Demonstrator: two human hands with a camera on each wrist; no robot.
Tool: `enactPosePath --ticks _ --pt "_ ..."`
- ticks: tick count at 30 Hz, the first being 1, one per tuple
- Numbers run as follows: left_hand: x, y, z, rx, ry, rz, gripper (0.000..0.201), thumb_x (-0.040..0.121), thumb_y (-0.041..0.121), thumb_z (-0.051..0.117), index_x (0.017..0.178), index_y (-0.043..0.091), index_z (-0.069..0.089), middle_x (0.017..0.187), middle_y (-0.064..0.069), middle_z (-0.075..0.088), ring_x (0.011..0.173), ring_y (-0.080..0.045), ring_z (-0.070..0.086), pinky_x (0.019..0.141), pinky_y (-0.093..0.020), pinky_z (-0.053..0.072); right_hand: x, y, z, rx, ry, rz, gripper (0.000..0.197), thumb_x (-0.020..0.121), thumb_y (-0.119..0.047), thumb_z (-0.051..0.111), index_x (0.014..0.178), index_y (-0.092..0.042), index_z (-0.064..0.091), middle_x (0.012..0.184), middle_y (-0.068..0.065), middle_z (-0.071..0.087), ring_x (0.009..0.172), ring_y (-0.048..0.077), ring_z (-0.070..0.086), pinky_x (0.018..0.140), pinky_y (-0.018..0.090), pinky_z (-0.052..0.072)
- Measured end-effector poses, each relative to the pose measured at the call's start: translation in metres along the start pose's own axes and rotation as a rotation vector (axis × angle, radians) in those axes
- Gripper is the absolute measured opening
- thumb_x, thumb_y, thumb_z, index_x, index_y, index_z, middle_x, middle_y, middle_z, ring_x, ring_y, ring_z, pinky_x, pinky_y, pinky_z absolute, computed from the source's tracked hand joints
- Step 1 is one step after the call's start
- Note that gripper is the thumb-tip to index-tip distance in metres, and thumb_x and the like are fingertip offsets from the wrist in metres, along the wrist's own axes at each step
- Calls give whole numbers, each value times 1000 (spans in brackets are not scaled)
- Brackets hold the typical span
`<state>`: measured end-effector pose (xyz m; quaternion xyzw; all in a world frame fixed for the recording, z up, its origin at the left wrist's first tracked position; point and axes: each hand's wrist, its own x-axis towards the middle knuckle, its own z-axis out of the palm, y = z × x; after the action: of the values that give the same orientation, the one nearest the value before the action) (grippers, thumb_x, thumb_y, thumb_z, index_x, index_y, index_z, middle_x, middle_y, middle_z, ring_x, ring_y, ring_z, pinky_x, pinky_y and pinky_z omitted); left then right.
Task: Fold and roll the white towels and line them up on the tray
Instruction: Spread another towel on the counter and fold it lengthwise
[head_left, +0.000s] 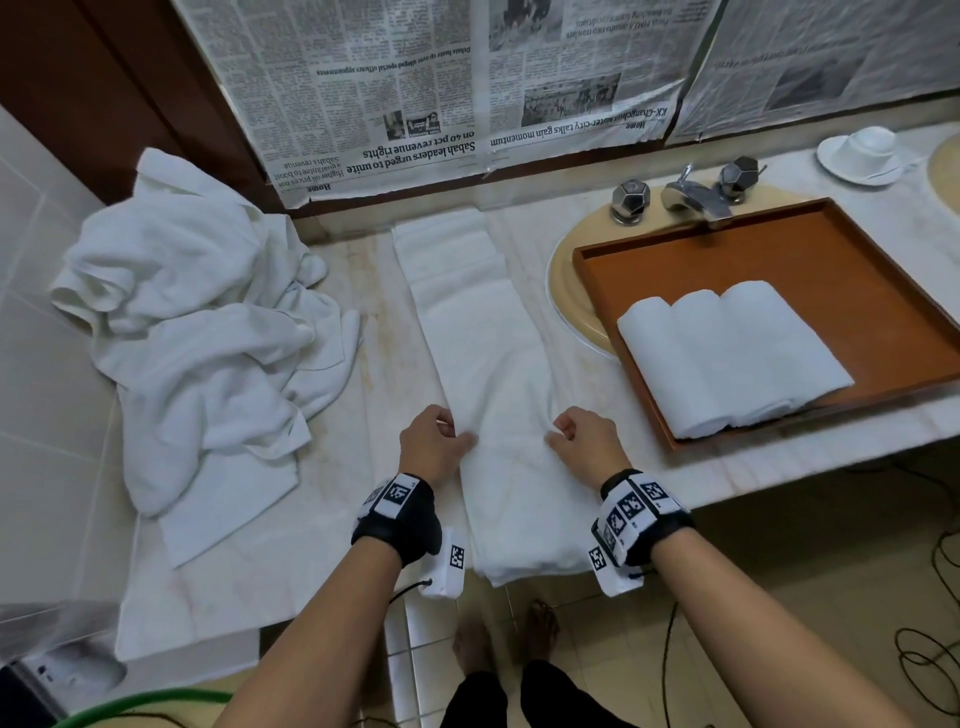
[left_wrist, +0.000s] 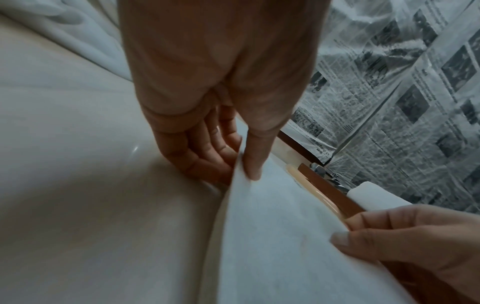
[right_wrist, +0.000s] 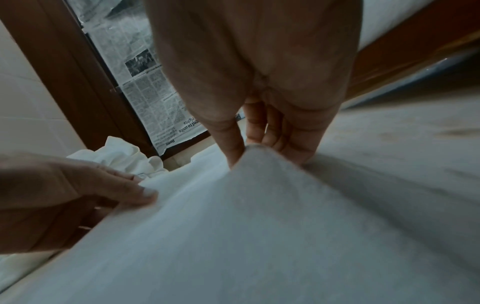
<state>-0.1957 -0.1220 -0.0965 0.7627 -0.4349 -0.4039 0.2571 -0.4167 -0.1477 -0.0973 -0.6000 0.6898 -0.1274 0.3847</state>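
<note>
At the far left of the pale marble counter (head_left: 332, 519) lies a crumpled heap of white towels (head_left: 197, 332), loose and not folded, reaching from the tiled wall toward the counter's front edge. Just to the right of the heap, a long white towel folded into a narrow strip (head_left: 493, 364) stretches from the back wall to the front edge, where its near end hangs a little over the edge. The left hand (head_left: 434, 444) holds the left edge of this strip: in the left wrist view the thumb presses on top of the cloth and the curled fingers (left_wrist: 207, 152) sit under it, so the edge is pinched and lifted a little. The right hand (head_left: 584, 441) holds the right edge in the same way; in the right wrist view the thumb and the curled fingers (right_wrist: 272, 131) pinch a raised fold of the towel. Both hands are level with each other, near the front part of the strip. To the right, a rectangular brown wooden tray (head_left: 883, 291) rests over a beige round sink (head_left: 563, 280), below a chrome tap (head_left: 696, 200). Three rolled white towels (head_left: 727, 358) lie side by side, touching, in the near left part of the tray. At the far right stands a white cup on a saucer (head_left: 865, 153).
</note>
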Motion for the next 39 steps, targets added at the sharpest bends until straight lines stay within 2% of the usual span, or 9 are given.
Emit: enactPosePath --ticks 9,15,18,21,23,26,31,36,39 --pt "-2 -8 6 -76 41 -31 32 80 24 80 99 11 58 85 0 58 83 -21 59 69 -25 49 -10 10 -12 -26 37 75 24 87 -26 71 82 -11 52 81 3 54 76 23 55 70 34 49" --pt "7 -3 5 127 140 145 69 82 35 78 137 14 42 134 -7 39 114 -27 52 94 -40 46 -12 5 -18 -227 96 -128 24 86 -31 67 84 -17 48 84 -1 55 81 24 55 68 37 45" --pt "25 3 4 387 124 243 65 90 47 66 144 21 42 151 -3 31 136 -29 35 104 -47 37 1 -1 -6 -253 135 -418 18 92 -30 59 101 -15 56 104 2 57 98 24 53 82 39 43" --pt "35 7 16 659 7 319 61 98 56 42 153 34 27 165 8 9 151 -25 8 116 -51 18 21 -12 13 -430 -22 -465 64 94 -50 22 142 -13 44 150 6 41 139 27 36 109 43 32" --pt "37 4 27 756 -64 311 58 102 57 24 156 43 8 165 16 -7 153 -23 -6 119 -56 7 31 -15 23 -597 -146 -456 82 86 -57 -4 157 -20 14 165 -4 6 152 20 3 120 43 9" --pt "44 -1 25 787 -100 263 54 102 58 9 152 52 -10 161 23 -20 152 -21 -16 118 -60 -6 43 -9 24 -695 -203 -458 75 88 -60 -10 156 -27 -10 162 -13 -18 150 14 -16 121 44 -6" --pt "52 -7 8 710 -45 102 53 102 56 7 150 53 -14 160 22 -23 150 -21 -21 116 -62 -13 55 6 4 -647 -109 -212 63 104 -47 10 156 -19 -12 162 -5 -21 150 16 -18 121 45 -8" --pt "51 11 23 689 -46 248 52 104 53 13 151 55 -8 161 24 -18 151 -23 -19 117 -61 -12 51 -15 21 -633 -119 -487 71 93 -49 -5 157 -20 -5 162 -8 -18 149 14 -17 122 46 -6" --pt "59 14 31 728 -100 258 51 104 53 10 151 55 -10 161 25 -18 151 -23 -18 117 -61 -10 63 -24 34 -688 -174 -474 71 91 -52 -10 156 -22 -12 160 -10 -24 149 13 -18 122 47 -6"
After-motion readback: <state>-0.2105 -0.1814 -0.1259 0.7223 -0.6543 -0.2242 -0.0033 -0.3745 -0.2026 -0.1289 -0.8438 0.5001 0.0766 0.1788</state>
